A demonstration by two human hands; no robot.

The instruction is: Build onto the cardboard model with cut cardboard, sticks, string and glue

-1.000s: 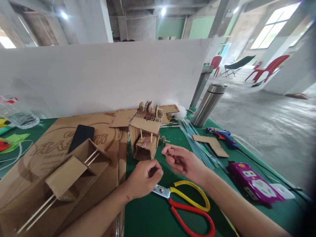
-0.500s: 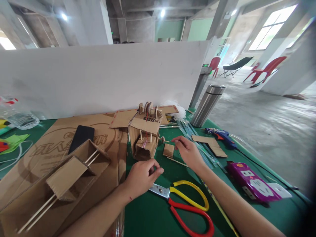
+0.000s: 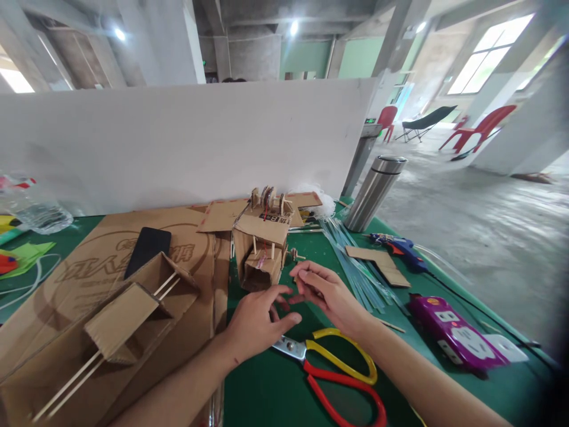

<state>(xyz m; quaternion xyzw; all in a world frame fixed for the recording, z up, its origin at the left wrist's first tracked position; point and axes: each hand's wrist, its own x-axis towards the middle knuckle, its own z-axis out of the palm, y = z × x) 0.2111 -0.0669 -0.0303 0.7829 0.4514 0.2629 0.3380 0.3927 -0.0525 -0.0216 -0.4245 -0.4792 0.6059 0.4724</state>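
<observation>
A box [image 3: 255, 225] of brown cardboard is being supported by the green table [image 3: 262, 391], just beyond the two hands, with its open front being turned toward them. Its corrugated walls are being left rough at the edges, and its top is being marked by black print. A reel [image 3: 268, 197] of round cardboard discs is being carried above on a pale wooden rod, while a thin red cord [image 3: 265, 214] is being hung from it. Within the front, a smaller cardboard tube [image 3: 274, 265] is being flanked by upright sticks [image 3: 272, 249]. The left hand [image 3: 255, 320] is being held with thumb and fingers well parted, nothing visible between them, over the steel blades of the scissors [image 3: 296, 348]. The right hand [image 3: 326, 290] is being held with its fingertips drawn nearly together; whether anything is being gripped there cannot be told.
</observation>
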